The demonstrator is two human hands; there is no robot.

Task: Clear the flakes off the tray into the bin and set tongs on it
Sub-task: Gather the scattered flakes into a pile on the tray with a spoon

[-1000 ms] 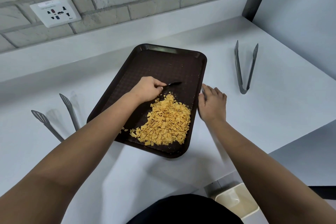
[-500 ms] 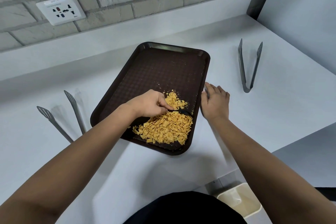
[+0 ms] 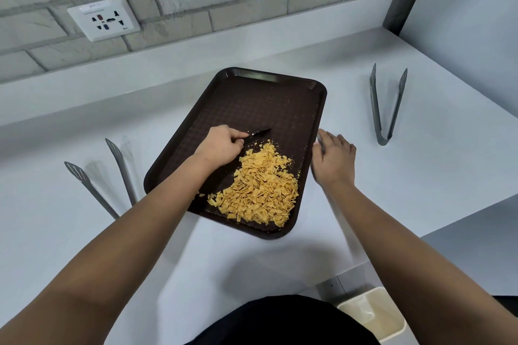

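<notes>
A dark brown, grid-textured rectangular tray (image 3: 252,103) lay on the white counter (image 3: 420,176), golden flakes (image 3: 260,190) heaped at its near right corner. The left hand (image 3: 220,145) curled around a thin black tool (image 3: 259,132), mostly hidden in the fist. The right hand (image 3: 333,158), fingers straight, pressed the tray's right rim. Grey metal tongs (image 3: 387,106) lay right; a cream bin (image 3: 375,314) showed partly below.

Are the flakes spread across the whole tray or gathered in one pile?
Gathered. The flakes sit heaped at the near right corner of the tray, whose far half shows only crumbs.
</notes>
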